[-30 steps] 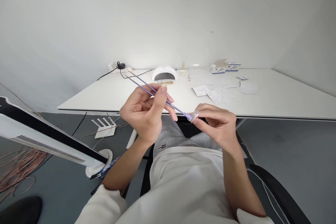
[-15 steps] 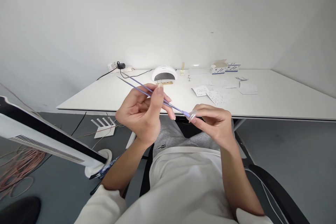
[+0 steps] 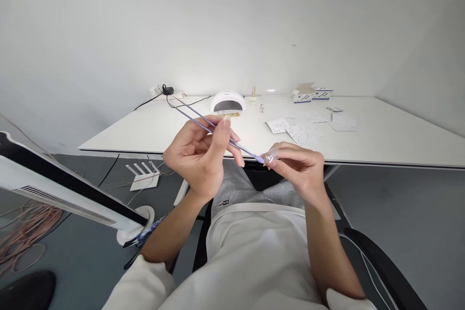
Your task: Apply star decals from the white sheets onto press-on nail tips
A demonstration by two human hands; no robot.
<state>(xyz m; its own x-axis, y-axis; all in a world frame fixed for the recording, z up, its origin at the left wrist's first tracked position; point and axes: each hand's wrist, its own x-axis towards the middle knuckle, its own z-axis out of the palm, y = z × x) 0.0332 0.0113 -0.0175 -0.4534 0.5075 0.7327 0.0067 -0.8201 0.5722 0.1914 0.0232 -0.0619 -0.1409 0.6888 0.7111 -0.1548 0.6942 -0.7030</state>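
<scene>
Item 1: purple tweezers (image 3: pixel 244 149), held aslant at the near edge of the worktop (image 3: pixel 381 135). Left hand (image 3: pixel 201 160) closed about the middle, thumb against fingers; open prongs toward the rear left corner, joined end against or just beside item 2. Probably light, stiff, springy; best gripped mid-length.

Item 2: clear piece (image 3: pixel 271 156), at the near edge, pinched between thumb and fingertips of the right hand (image 3: pixel 300 167). Film or thin plastic, too small to tell; likely near weightless, slippery, easily bent; hold by its rim.

Markings: dark tag (image 3: pixel 223 203) on grey trousers (image 3: pixel 236 186); blue print on cartons (image 3: pixel 302 93), rear edge. Neither legible.
</scene>
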